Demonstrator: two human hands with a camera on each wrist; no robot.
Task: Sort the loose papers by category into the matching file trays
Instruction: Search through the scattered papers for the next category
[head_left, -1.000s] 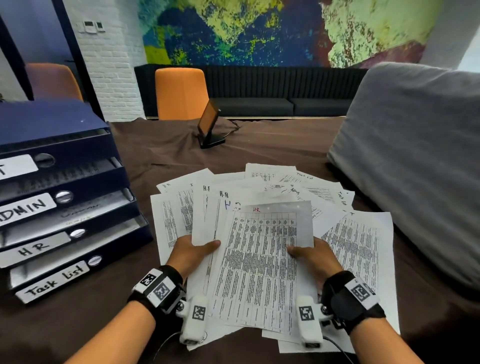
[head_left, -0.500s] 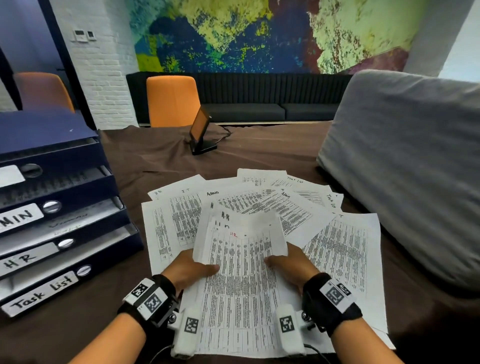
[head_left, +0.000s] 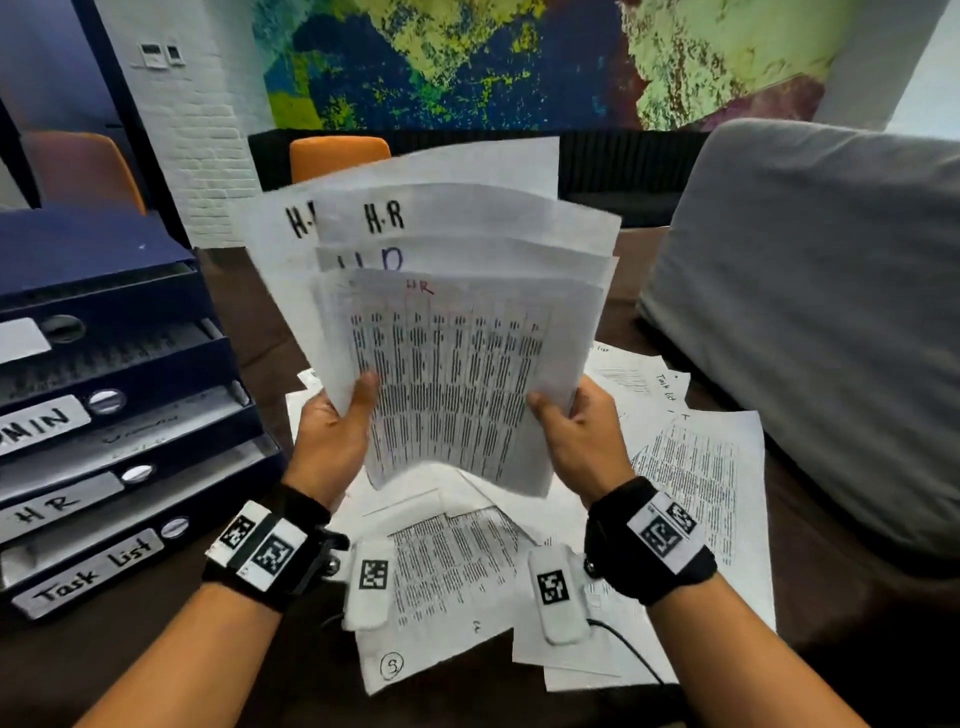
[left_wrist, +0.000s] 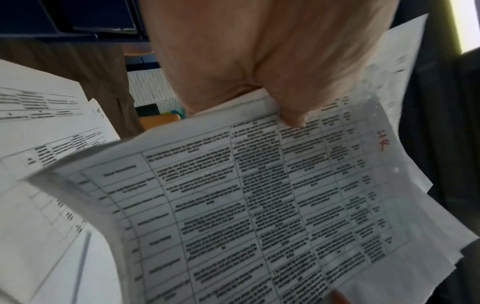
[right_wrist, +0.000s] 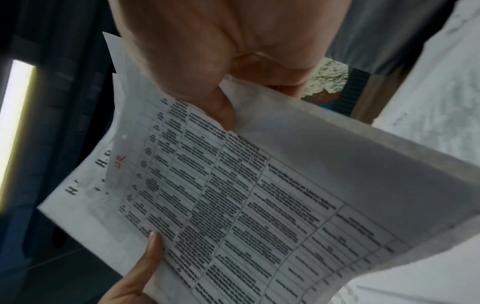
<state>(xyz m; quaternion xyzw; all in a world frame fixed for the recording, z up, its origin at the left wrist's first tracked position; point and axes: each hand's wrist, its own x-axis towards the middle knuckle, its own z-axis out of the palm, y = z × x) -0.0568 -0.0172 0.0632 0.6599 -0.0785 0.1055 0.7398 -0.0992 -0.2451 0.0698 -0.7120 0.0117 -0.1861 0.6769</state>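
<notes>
The HR sheets (head_left: 457, 332) are thin matt white paper, a bit creased and bendy (light shows through them in the wrist views), same stuff as the loose papers (head_left: 696, 467) lying on the matt brown tablecloth (head_left: 156, 649). The file trays (head_left: 114, 415) look like dark blue card or plastic with a dull finish, shiny metal knobs and pale paper labels. The grey cushion (head_left: 810, 322) is soft woven cloth.

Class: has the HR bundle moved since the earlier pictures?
Yes. The HR bundle has risen off the table, held upright by the left hand and right hand.
</notes>
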